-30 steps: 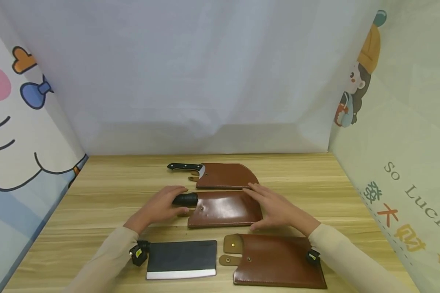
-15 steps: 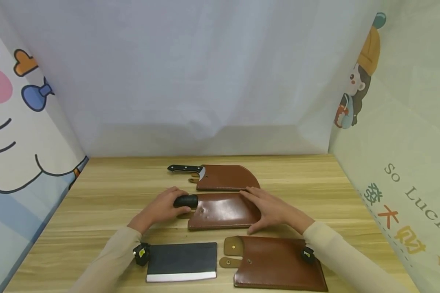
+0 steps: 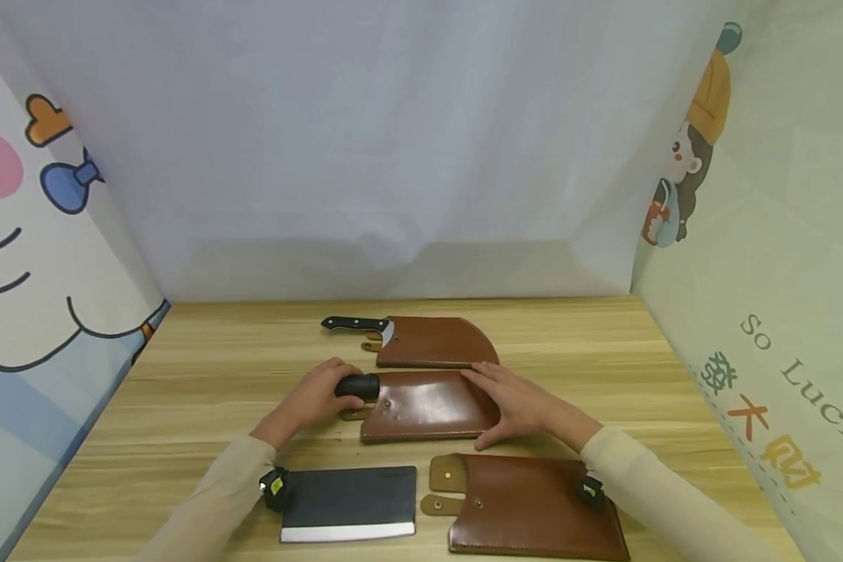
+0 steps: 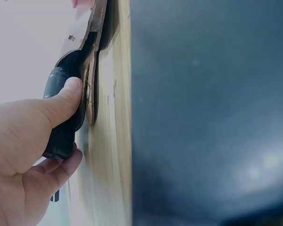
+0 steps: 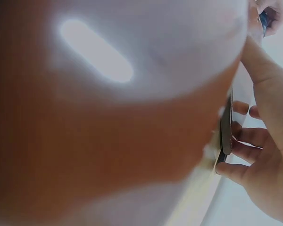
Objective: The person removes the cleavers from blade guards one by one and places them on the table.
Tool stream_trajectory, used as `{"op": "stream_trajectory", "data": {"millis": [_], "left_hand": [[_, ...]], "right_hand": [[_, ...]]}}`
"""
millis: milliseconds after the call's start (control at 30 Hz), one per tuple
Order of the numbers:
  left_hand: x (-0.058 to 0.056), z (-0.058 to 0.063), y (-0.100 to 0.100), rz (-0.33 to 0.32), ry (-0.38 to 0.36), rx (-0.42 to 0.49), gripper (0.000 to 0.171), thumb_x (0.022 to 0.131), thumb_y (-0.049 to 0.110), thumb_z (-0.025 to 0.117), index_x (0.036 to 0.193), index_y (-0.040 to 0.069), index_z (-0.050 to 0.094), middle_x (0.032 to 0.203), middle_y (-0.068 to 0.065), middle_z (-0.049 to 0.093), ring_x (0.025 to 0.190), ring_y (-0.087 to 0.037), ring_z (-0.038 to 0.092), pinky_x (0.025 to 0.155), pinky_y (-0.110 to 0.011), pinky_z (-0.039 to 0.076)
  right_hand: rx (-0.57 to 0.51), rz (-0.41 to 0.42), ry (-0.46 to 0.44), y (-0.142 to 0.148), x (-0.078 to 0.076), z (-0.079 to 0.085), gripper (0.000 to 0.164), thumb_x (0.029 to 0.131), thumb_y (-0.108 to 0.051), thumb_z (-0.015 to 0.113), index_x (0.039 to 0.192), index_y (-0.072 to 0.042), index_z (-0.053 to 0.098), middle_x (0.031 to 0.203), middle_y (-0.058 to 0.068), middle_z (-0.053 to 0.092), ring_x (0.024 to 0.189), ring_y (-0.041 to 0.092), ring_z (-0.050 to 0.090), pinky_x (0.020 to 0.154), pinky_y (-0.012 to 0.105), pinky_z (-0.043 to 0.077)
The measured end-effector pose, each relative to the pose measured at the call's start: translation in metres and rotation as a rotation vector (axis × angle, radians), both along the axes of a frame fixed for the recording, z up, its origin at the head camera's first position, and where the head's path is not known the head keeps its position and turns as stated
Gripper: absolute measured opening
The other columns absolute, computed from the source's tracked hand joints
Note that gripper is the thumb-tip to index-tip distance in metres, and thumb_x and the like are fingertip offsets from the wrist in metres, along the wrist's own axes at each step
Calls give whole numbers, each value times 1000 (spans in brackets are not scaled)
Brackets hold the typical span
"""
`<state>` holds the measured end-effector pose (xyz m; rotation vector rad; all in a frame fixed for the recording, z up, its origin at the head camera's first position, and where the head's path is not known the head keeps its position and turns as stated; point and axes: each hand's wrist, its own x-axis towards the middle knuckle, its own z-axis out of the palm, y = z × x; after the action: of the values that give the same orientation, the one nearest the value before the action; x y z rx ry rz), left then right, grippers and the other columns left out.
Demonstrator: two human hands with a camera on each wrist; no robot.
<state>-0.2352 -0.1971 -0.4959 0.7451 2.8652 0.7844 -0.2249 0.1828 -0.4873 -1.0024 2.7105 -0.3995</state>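
Observation:
A cleaver with a black handle (image 3: 358, 386) sits in the middle brown leather sheath (image 3: 428, 406), which lies flat on the wooden table. My left hand (image 3: 316, 396) grips that handle at its left end. In the left wrist view, the thumb lies along the black handle (image 4: 63, 134) and the fingertips come in at its butt. My right hand (image 3: 520, 398) spans the sheath's right end, fingers at the far edge and thumb at the near edge. Seen from the right wrist, the right hand's fingers (image 5: 247, 153) meet the sheath's edge (image 5: 226, 125).
Behind lies another sheathed cleaver (image 3: 435, 342) with a riveted black handle (image 3: 354, 322). Nearer, under the left forearm, is a bare dark blade (image 3: 351, 503); a larger brown sheath (image 3: 534, 503) with tan straps lies under the right forearm. A white curtain (image 3: 393, 156) hangs behind the table.
My left hand has shifted slightly to the right along the handle. My right hand moved slightly left onto the sheath's end. The cleavers and sheaths stay in place.

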Motion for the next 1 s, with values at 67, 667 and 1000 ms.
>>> {"op": "stream_trajectory", "data": {"millis": [67,667,1000], "left_hand": [[0,0,0,0,9,6,45,88,27,82,125,4,68,112,-9,63,91,-20,58,81,-42,49],[4,2,2,-16,42,-20,42,91,30,79,123,5,70,108,-9,64,90,-18,58,79,-41,49],[8,11,6,-20,79,-2,42,90,28,80,123,5,70,108,-8,65,89,-17,59,76,-38,48]], "right_hand": [[1,0,13,-1,0,1,122,70,-67,85,160,-4,31,164,23,29,151,42,28,117,57,32],[-50,33,100,-1,1,-1,122,65,-65,88,155,-3,35,150,21,45,140,37,43,115,50,38],[-7,51,155,7,3,13,131,64,-73,83,155,6,33,148,23,47,134,36,43,109,49,43]]}}
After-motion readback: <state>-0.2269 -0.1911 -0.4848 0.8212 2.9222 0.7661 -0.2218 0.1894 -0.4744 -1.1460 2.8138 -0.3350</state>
